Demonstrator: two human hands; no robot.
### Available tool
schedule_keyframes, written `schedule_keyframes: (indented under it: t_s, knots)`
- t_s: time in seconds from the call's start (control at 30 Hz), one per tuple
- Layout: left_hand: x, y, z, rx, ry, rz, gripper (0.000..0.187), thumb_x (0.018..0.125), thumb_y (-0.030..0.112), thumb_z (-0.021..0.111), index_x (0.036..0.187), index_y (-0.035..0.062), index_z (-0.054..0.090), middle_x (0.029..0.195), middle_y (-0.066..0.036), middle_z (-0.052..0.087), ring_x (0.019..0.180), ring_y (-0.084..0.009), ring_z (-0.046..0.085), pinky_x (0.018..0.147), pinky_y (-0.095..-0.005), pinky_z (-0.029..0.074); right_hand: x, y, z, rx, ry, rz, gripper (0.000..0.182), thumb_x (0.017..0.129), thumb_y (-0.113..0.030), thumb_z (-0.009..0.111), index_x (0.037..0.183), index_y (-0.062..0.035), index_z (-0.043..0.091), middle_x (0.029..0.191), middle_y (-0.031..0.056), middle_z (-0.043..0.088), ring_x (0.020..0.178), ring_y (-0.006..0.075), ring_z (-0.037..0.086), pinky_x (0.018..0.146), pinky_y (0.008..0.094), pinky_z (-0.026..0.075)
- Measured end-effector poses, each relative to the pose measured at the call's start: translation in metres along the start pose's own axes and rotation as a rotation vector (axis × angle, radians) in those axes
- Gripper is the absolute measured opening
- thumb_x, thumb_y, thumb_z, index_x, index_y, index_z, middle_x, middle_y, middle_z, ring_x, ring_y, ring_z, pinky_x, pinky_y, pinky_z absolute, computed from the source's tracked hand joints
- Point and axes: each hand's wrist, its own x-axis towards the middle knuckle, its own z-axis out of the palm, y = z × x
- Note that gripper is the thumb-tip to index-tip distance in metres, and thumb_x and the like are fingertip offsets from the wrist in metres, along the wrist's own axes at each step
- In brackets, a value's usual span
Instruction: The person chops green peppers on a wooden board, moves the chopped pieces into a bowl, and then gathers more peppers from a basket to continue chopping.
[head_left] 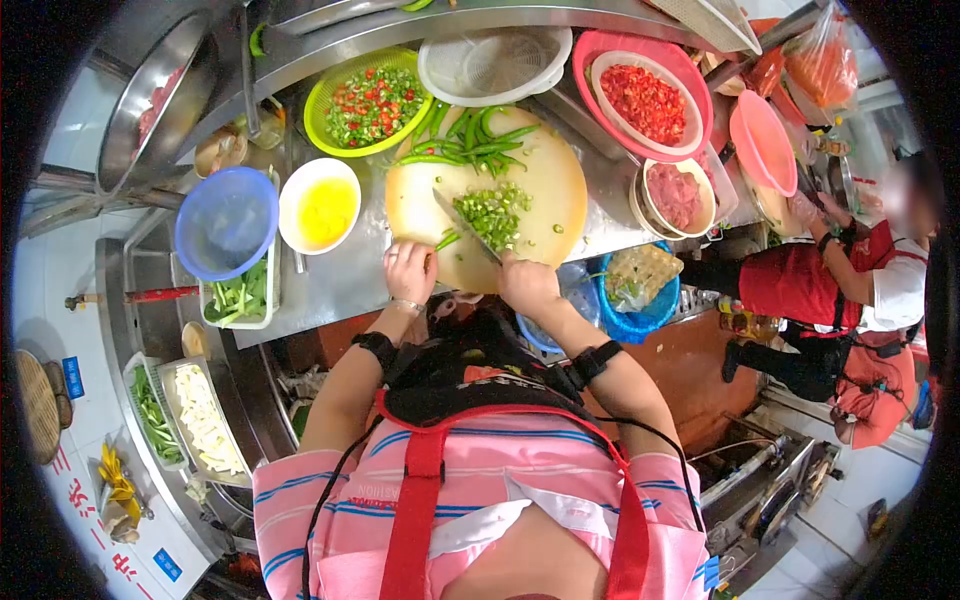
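Gripping flat metal knife (467, 225) in right hand (529, 287); holding slim pepper (447, 239) in curled left hand (409, 270), at round board (550, 175).

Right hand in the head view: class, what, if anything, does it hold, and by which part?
The right hand holds the knife by its handle, which the hand itself mostly hides.

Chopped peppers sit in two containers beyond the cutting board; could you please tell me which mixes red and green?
The yellow-green basket, left of the white colander; the white container inside the pink basin holds only red pieces.
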Motion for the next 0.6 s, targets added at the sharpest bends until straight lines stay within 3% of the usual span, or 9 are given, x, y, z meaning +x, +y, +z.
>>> schedule_keyframes:
  t_s: [0.1,0.17,0.6]
  knots:
    - [-0.001,0.006,0.008,-0.012,0.002,0.023,0.009,0.067,0.012,0.065,0.072,0.012,0.057,0.074,-0.004,0.052,0.074,-0.0242,0.051,0.076,-0.0365,0.039,-0.003,-0.001,0.002,0.041,0.021,0.023,0.03,0.087,-0.031,0.044,0.086,-0.0019,0.051,0.063,0.0168,0.062,0.057,0.0298,0.063,0.05,0.0389,0.05]
    - [0.001,0.009,0.01,0.019,-0.05,-0.023,0.008,0.07,0.014,0.065,0.074,0.0115,0.058,0.08,-0.005,0.055,0.083,-0.0261,0.051,0.078,-0.0362,0.039,0.006,-0.002,0.018,-0.019,0.024,0.017,0.03,0.087,-0.032,0.044,0.085,-0.003,0.051,0.062,0.0169,0.062,0.057,0.0311,0.063,0.051,0.0395,0.05]
    - [-0.004,0.008,0.005,0.018,-0.033,-0.063,0.011,0.067,0.015,0.066,0.074,0.0131,0.058,0.078,-0.004,0.053,0.084,-0.0248,0.051,0.079,-0.0371,0.038,0.001,-0.007,0.007,0.028,0.077,-0.034,0.024,0.083,-0.026,0.048,0.078,-0.0027,0.052,0.059,0.0147,0.061,0.051,0.0288,0.062,0.046,0.0384,0.05]
